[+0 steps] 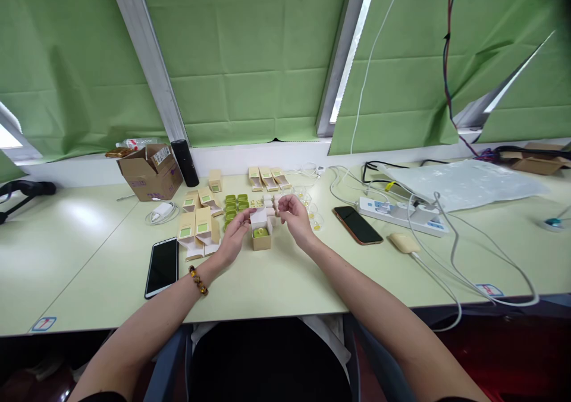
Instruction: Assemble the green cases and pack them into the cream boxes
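- Two hands, one left hand (235, 235) and one right hand (295, 219); one bracelet (198, 280)
- One small carton (262, 244) between them, one green piece (260, 232) inside
- Four folded cartons (203, 222) on my left, three back cartons (268, 179), one upright carton (215, 181)
- Green cups (231, 199): several, partly hidden, I can't count them all
- Two phones (162, 266)
- Two brown boxes (149, 179)
- One black cylinder (185, 163)
- One power strip (375, 207)

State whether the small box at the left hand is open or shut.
Open: the box has its lid raised, showing a green piece inside.
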A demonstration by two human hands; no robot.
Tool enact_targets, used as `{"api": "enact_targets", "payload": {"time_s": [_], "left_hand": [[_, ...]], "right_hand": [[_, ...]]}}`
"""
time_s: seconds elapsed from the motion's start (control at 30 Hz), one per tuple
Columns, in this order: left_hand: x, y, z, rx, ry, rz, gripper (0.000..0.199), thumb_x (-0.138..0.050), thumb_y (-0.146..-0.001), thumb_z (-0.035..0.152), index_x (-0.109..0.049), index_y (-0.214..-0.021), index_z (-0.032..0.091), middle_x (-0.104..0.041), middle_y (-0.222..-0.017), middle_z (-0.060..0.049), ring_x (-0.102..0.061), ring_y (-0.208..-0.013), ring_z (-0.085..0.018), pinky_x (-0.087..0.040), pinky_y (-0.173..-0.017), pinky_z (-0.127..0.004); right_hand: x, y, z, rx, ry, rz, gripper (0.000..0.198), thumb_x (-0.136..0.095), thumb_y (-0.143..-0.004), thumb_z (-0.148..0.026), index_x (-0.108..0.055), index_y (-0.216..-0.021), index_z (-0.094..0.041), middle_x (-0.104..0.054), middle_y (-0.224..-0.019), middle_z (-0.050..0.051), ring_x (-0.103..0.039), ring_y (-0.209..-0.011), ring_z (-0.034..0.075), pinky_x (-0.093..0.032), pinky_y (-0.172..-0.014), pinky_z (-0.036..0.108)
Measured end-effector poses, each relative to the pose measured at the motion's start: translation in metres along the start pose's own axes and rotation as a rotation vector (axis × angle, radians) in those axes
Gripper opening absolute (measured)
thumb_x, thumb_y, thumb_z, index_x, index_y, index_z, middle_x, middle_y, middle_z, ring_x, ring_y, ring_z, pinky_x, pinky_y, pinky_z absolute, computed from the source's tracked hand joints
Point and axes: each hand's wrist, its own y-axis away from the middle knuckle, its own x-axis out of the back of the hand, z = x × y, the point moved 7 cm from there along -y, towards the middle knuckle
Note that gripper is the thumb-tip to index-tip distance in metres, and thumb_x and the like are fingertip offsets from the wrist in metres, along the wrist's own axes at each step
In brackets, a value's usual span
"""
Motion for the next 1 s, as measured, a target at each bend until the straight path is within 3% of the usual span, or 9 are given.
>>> {"api": "enact_targets", "payload": {"time_s": [0.13, 0.23, 0.43, 0.6, 0.8, 1.0], "left_hand": [[0.001, -0.004, -0.007, -0.024, -0.106, 0.021, 0.036, -0.06, -0.096, 0.028, -0.06, -0.132, 0.021, -0.067, -0.131, -0.011, -0.063, -0.117, -0.024, -0.049, -0.106, -0.04], [0.001, -0.005, -0.009, -0.068, -0.189, 0.044, 0.034, -0.065, -0.094, 0.025, -0.057, -0.127, 0.022, -0.064, -0.129, -0.011, -0.061, -0.117, -0.023, -0.049, -0.105, -0.04], [0.003, -0.004, -0.01, -0.026, -0.165, 0.083, 0.042, -0.068, -0.091, 0.021, -0.043, -0.124, 0.024, -0.062, -0.116, -0.008, -0.062, -0.11, -0.02, -0.051, -0.099, -0.039], [0.003, -0.004, -0.012, 0.024, -0.176, 0.093, 0.049, -0.069, -0.088, 0.021, -0.042, -0.129, 0.025, -0.06, -0.116, -0.007, -0.063, -0.108, -0.021, -0.053, -0.091, -0.036], [0.001, -0.003, -0.005, -0.047, -0.258, 0.092, 0.037, -0.064, -0.09, 0.018, -0.05, -0.123, 0.024, -0.064, -0.116, -0.007, -0.063, -0.109, -0.02, -0.051, -0.095, -0.036], [-0.004, 0.0, 0.006, -0.1, -0.337, 0.031, 0.017, -0.055, -0.088, 0.013, -0.059, -0.103, 0.022, -0.067, -0.112, -0.006, -0.063, -0.109, -0.022, -0.049, -0.099, -0.038]], "right_hand": [[-0.013, 0.006, 0.021, -0.18, -0.136, -0.053, 0.039, -0.061, -0.062, -0.023, -0.052, -0.1, -0.025, -0.053, -0.09, -0.002, -0.049, -0.069, 0.014, -0.039, -0.054, 0.026], [-0.026, 0.013, 0.024, -0.239, -0.171, -0.123, 0.045, -0.06, -0.059, -0.024, -0.052, -0.104, -0.026, -0.051, -0.094, -0.003, -0.048, -0.064, 0.011, -0.038, -0.052, 0.025], [-0.028, 0.017, 0.02, -0.232, -0.155, -0.141, 0.045, -0.063, -0.062, -0.026, -0.052, -0.106, -0.025, -0.05, -0.097, -0.003, -0.048, -0.064, 0.01, -0.038, -0.055, 0.026], [-0.028, 0.018, 0.018, -0.23, -0.145, -0.149, 0.044, -0.065, -0.064, -0.027, -0.052, -0.106, -0.026, -0.05, -0.098, -0.003, -0.046, -0.063, 0.009, -0.037, -0.056, 0.027], [-0.033, 0.021, 0.018, -0.214, -0.084, -0.193, 0.046, -0.069, -0.065, -0.031, -0.05, -0.107, -0.026, -0.048, -0.098, -0.003, -0.048, -0.064, 0.009, -0.041, -0.061, 0.028], [-0.033, 0.018, 0.016, -0.118, 0.02, -0.205, 0.039, -0.065, -0.065, -0.025, -0.053, -0.102, -0.024, -0.05, -0.096, -0.003, -0.047, -0.064, 0.01, -0.04, -0.061, 0.027]]}}
